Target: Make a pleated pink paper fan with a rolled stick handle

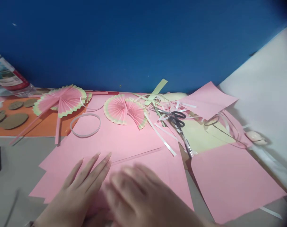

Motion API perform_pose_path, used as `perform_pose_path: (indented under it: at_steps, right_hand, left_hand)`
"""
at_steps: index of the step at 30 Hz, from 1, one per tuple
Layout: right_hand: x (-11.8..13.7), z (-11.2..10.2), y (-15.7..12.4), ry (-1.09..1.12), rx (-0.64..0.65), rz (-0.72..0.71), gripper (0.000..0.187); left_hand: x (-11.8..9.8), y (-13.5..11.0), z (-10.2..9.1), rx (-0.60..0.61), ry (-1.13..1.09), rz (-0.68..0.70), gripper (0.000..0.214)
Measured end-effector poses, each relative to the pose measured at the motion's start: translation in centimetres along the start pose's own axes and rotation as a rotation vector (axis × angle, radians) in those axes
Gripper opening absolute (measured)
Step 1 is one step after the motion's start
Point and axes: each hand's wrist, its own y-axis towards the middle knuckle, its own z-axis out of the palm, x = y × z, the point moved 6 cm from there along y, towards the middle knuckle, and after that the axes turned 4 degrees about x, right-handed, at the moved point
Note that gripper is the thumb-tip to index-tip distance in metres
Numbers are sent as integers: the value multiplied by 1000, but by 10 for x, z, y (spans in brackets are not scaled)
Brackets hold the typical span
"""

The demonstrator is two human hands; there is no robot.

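Note:
My left hand (79, 186) lies flat on pink paper (96, 143), fingers stretched out. Beside it, my right hand (138, 195) is over the same paper; motion blurs it, and its fingers look bent, but I cannot make out whether they hold anything. A narrow folded edge (138, 155) of pink paper runs from the left fingertips up to the right. Beyond the hands sit a pleated pink paper fan with a pale green rim (117, 110) and a grey ring (73, 126). What lies under my palms is hidden.
Black-handled scissors (177, 121) and a pen (188, 146) lie among paper strips (159, 134). Pink sheets (235, 179) are at right. Another pleated fan (60, 99), cardboard discs (14, 121) and a bottle (11, 75) stand left. A blue panel (134, 44) closes the back.

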Motion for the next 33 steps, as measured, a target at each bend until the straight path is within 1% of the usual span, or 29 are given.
perform_pose_path:
  at_steps: [1,2,3,5,7,10,14,16,19,26,31,33]
  right_hand:
    - [-10,21,0,-6,101,75,46]
    - [-18,39,-1,-10,170,129,50]
    - [-24,52,-3,5,203,145,53]
    - [-31,69,-7,45,259,147,57]
    - [-35,75,-9,66,295,150,58]
    - [-35,76,-10,65,335,158,57]
    - [-33,73,-7,62,352,161,56]
    - [-34,73,-6,57,353,170,56]
    - [-33,74,-7,54,354,174,57]
    - [-30,74,-9,35,346,166,57]
    - [-30,74,-8,42,341,166,55]
    - [-31,74,-7,47,338,164,55]
  left_hand:
    - [0,0,-2,3,-2,7,80]
    - [-1,1,-4,10,-6,9,80]
    - [-1,1,-7,6,-12,-2,79]
    - [0,2,-10,13,-7,-56,77]
    - [-3,1,-11,26,20,-41,77]
    - [-6,0,-14,14,27,-33,78]
    - [-4,0,-15,68,-39,-111,84]
    - [-5,1,-16,93,-31,-94,86]
    - [-5,1,-16,114,-12,-70,82]
    - [-3,1,-18,119,-51,-96,81]
    - [-5,2,-18,132,-62,-70,76]
    - [-5,3,-17,144,-64,-78,78]
